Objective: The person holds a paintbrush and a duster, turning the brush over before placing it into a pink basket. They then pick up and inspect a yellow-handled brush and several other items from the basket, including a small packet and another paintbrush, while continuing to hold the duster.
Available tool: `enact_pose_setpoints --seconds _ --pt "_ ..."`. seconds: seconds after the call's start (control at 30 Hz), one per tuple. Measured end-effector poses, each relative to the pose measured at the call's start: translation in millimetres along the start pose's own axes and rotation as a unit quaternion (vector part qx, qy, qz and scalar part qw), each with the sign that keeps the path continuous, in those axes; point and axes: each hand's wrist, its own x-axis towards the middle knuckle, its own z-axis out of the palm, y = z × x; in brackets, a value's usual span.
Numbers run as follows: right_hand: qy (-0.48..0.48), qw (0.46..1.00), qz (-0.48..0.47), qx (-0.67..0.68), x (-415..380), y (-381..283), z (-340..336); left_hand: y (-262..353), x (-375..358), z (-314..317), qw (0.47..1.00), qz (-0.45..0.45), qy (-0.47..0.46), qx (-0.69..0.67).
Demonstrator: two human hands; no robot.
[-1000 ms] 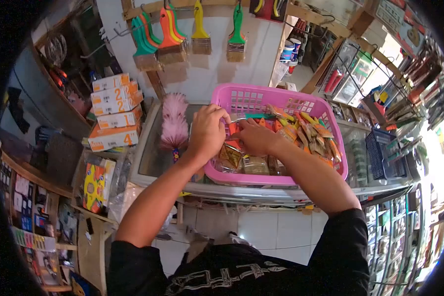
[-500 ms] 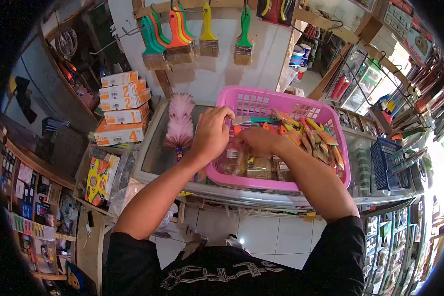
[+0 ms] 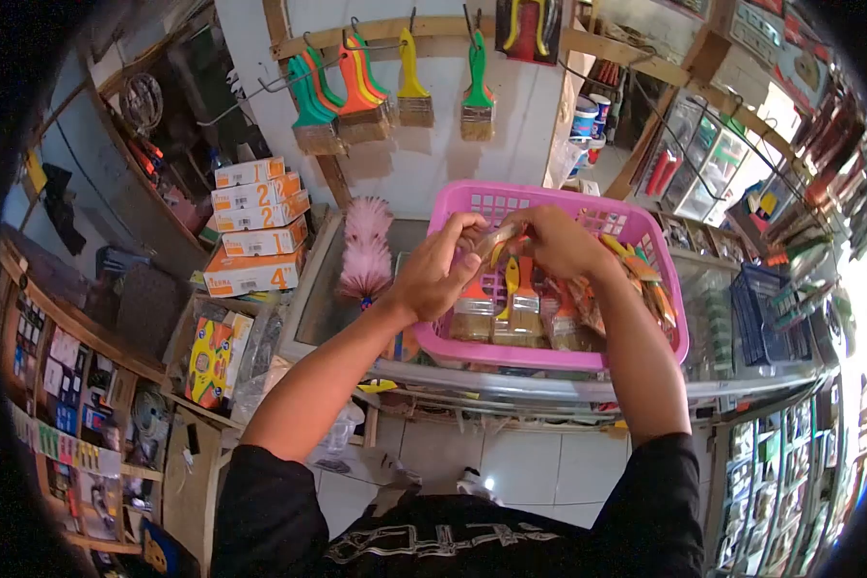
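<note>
My left hand (image 3: 435, 273) and my right hand (image 3: 564, 247) meet above the pink plastic basket (image 3: 669, 252). Between their closed fingers is a paintbrush (image 3: 498, 234), seemingly in clear wrapping; the fingers cover much of it. Below, several paintbrushes (image 3: 520, 313) with orange or yellow handles lie along the basket's near side, bristles toward me. More brushes (image 3: 641, 279) with yellow, green and orange handles are piled at the basket's right, partly behind my right forearm.
The basket stands on a glass-topped counter (image 3: 588, 385). A pink feather duster (image 3: 366, 246) lies left of it, near stacked orange-and-white boxes (image 3: 258, 241). Paintbrushes (image 3: 364, 91) hang from hooks on the wall behind. A dark blue basket (image 3: 766, 313) sits at the right.
My right hand has come up from the brushes in the basket and now meets my left hand at a paintbrush. Orange- and yellow-handled brushes at the near side show more clearly.
</note>
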Motion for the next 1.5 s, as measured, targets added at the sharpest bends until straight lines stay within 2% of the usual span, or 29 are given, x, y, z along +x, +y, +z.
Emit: enact_pose_setpoints --seconds 0.13,0.27,0.33,0.43,0.47,0.57,0.63,0.67,0.73,0.8,0.9,0.93,1.03,1.13,1.23,1.27,1.33,1.43,1.5 --pt "0.041 0.998 0.014 0.039 -2 -13 -16 7 1 2 0.996 0.049 0.052 -0.046" --pt "0.109 0.989 0.076 -0.060 -15 -51 -33 -6 -7 -1 0.994 0.033 0.076 -0.075" --pt "0.154 0.977 0.090 -0.113 -30 -81 -36 -2 -5 1 0.985 0.042 0.121 -0.119" --pt "0.187 0.964 0.150 -0.119 -53 -119 -30 -15 -12 -1 0.971 0.036 0.129 -0.196" --pt "0.211 0.969 0.112 -0.068 -62 -138 -25 -22 -13 -1 0.967 0.035 0.123 -0.222" --pt "0.276 0.955 0.107 -0.023 -77 -159 11 10 -35 -5 0.949 -0.068 0.113 -0.286" --pt "0.274 0.953 0.101 -0.084 -84 -172 35 58 -50 -7 0.931 -0.091 0.119 -0.334" --pt "0.288 0.943 0.062 -0.154 -88 -171 51 81 -58 -8 0.920 -0.109 0.124 -0.356" --pt "0.320 0.926 0.038 -0.198 -84 -192 72 113 -67 -9 0.898 -0.112 0.158 -0.395" --pt "0.323 0.914 0.018 -0.245 -79 -203 94 127 -78 -8 0.885 -0.103 0.209 -0.403" --pt "0.264 0.927 -0.027 -0.266 -78 -219 125 124 -108 -26 0.900 -0.152 0.198 -0.358" --pt "0.254 0.937 -0.017 -0.240 -80 -222 139 126 -115 -32 0.881 -0.179 0.217 -0.382" --pt "0.208 0.972 0.016 -0.106 -79 -249 161 103 -131 -43 0.859 -0.165 0.263 -0.406" --pt "0.279 0.959 -0.019 -0.046 -74 -248 185 91 -142 -59 0.851 -0.187 0.245 -0.426" --pt "0.319 0.944 0.007 0.091 -69 -248 209 94 -150 -72 0.832 -0.216 0.229 -0.456" --pt "0.312 0.935 0.062 0.159 -71 -254 215 96 -152 -76 0.828 -0.218 0.227 -0.464" --pt "0.322 0.923 0.059 0.202 -70 -253 218 98 -156 -83 0.821 -0.229 0.222 -0.474" --pt "0.335 0.901 0.074 0.266 -63 -236 221 82 -170 -82 0.867 -0.218 0.230 -0.386" --pt "0.321 0.879 0.073 0.346 -53 -217 220 91 -177 -83 0.868 -0.237 0.220 -0.377"
